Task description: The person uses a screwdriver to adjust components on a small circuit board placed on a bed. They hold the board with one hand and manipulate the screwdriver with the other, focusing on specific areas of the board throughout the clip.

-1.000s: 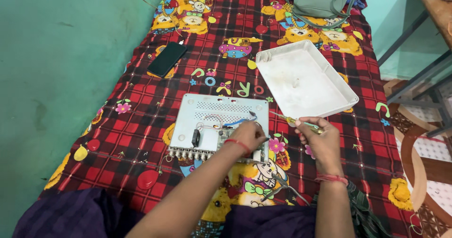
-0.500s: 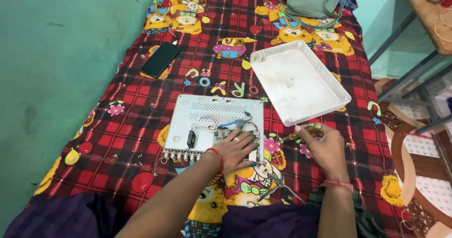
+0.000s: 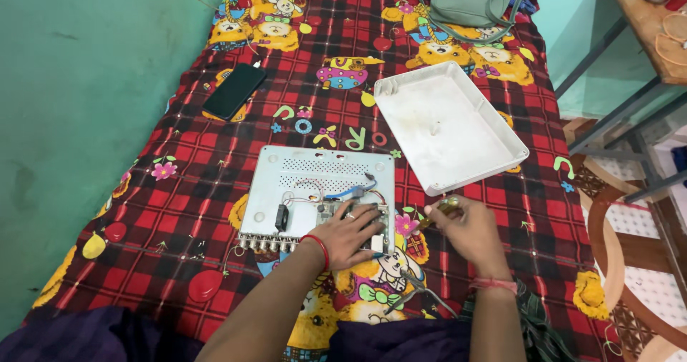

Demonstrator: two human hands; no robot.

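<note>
- The fingers of the left hand (image 3: 354, 233) are spreading flat and pressing down on the small circuit board (image 3: 358, 222) at the lower right corner of the opened white device base (image 3: 315, 183), just below the middle of the frame; they are resting open on it rather than closing around it.
- The right hand (image 3: 465, 230) is curling its fingers closed around a small yellowish tool (image 3: 442, 208), whose tip is pointing left toward the board; hand and board are lying near each other but apart.
- Thin red and blue wires (image 3: 336, 189) are running across the base just above the left hand's fingertips.
- A row of metal connectors (image 3: 268, 244) is lining the base's lower edge, left of the wrist with the red band.
- The white cover tray (image 3: 458, 154) is lying open side up, above and right of both hands.
- A black phone (image 3: 235, 90) is lying at upper left on the red checked cartoon sheet (image 3: 179, 190).
- A grey-green bag (image 3: 472, 1) is sitting at the top edge.
</note>
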